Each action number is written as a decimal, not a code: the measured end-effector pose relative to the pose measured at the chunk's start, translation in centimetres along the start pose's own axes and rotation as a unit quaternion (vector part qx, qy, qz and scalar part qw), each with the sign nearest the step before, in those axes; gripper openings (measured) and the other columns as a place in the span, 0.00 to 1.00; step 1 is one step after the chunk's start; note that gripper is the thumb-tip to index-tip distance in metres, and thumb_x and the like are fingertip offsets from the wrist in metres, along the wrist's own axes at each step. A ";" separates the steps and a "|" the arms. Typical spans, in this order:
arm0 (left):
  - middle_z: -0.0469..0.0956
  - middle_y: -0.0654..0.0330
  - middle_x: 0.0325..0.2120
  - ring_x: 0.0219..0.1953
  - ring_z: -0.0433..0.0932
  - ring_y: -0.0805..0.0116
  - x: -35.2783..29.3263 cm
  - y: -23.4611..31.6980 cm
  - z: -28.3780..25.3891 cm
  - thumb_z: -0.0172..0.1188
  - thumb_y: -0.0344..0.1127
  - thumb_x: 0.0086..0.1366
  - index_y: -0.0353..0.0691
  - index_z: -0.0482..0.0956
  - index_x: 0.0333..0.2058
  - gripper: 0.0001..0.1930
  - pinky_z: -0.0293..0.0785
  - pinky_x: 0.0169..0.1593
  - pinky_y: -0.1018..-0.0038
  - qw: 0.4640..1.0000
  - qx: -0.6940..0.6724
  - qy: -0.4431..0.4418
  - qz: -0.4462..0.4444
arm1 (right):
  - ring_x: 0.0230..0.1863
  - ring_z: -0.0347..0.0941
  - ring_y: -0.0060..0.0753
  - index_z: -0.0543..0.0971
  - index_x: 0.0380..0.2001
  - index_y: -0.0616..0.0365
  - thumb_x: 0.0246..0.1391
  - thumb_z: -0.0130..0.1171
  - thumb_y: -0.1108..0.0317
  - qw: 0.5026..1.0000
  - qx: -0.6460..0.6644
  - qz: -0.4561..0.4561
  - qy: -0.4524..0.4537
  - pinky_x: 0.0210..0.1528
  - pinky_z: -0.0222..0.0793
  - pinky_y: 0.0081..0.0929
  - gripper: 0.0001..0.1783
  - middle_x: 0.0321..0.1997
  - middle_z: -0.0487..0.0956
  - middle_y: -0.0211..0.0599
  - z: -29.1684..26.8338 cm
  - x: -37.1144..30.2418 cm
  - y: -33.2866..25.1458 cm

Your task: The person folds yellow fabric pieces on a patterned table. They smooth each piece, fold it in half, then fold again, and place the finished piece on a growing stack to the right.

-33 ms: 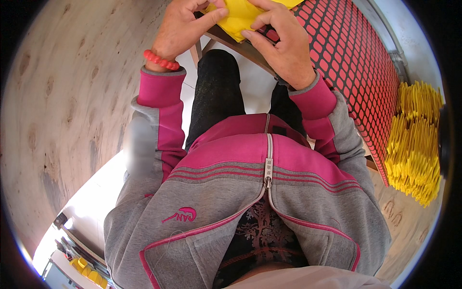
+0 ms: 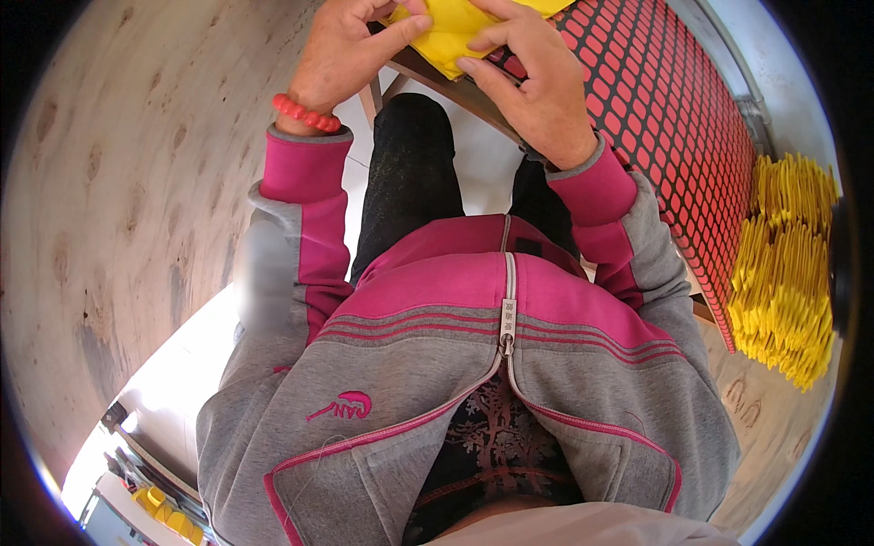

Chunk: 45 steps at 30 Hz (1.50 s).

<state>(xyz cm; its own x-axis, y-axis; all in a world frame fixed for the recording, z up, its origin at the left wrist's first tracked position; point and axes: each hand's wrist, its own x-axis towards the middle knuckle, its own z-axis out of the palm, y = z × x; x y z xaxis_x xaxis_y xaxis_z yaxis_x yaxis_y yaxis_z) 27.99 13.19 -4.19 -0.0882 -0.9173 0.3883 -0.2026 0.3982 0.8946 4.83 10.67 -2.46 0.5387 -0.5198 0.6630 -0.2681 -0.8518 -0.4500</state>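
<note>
At the top edge of the view, a yellow piece of thin cloth [image 2: 448,41] lies at the edge of a table, partly cut off by the frame. My left hand [image 2: 346,56] pinches its left side between thumb and fingers. On the other side, my right hand [image 2: 546,96] holds the cloth's near right part, thumb low at the edge and fingers curved over it. Some fingertips of both hands are out of view or hidden.
A red and black patterned cover [image 2: 651,109] spreads over the table to my right. Beyond it, several folded yellow pieces [image 2: 783,291] are stacked on a wooden surface. A large wooden board [image 2: 137,191] fills the left side. Small yellow items [image 2: 168,516] show at the lower left.
The fingers of my right hand have shifted very slightly on the yellow cloth. Everything else looks the same.
</note>
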 end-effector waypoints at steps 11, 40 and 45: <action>0.75 0.66 0.32 0.33 0.74 0.78 0.4 -0.6 -0.6 0.62 0.24 0.65 0.36 0.80 0.36 0.02 0.71 0.38 0.80 0.988 0.041 -0.031 0.145 | 0.61 0.74 0.54 0.80 0.34 0.59 0.50 0.68 0.73 0.999 -0.039 -0.021 -0.030 0.64 0.65 0.47 0.08 0.56 0.80 0.56 -0.3 0.4 -0.3; 0.74 0.60 0.38 0.32 0.81 0.73 -0.3 0.4 -0.6 0.65 0.22 0.62 0.34 0.79 0.41 0.09 0.79 0.32 0.79 0.992 -0.082 -0.098 0.001 | 0.60 0.76 0.53 0.79 0.34 0.58 0.50 0.69 0.74 0.998 -0.044 -0.043 -0.012 0.63 0.66 0.47 0.09 0.50 0.82 0.50 0.0 0.4 0.0; 0.73 0.60 0.36 0.30 0.81 0.73 -0.5 0.9 -0.7 0.63 0.20 0.64 0.34 0.80 0.39 0.05 0.80 0.31 0.79 0.992 -0.065 -0.108 -0.020 | 0.57 0.77 0.53 0.78 0.35 0.58 0.48 0.70 0.74 0.999 -0.024 -0.031 0.003 0.60 0.69 0.45 0.11 0.52 0.82 0.50 0.3 0.1 0.4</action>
<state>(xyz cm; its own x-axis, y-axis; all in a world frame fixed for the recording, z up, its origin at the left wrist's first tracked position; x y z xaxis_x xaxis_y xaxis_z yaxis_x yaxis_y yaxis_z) 28.52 14.03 -3.40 -0.2923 -0.9052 0.3085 -0.0841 0.3456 0.9346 4.95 10.33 -2.75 0.5512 -0.4667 0.6916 -0.2735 -0.8842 -0.3788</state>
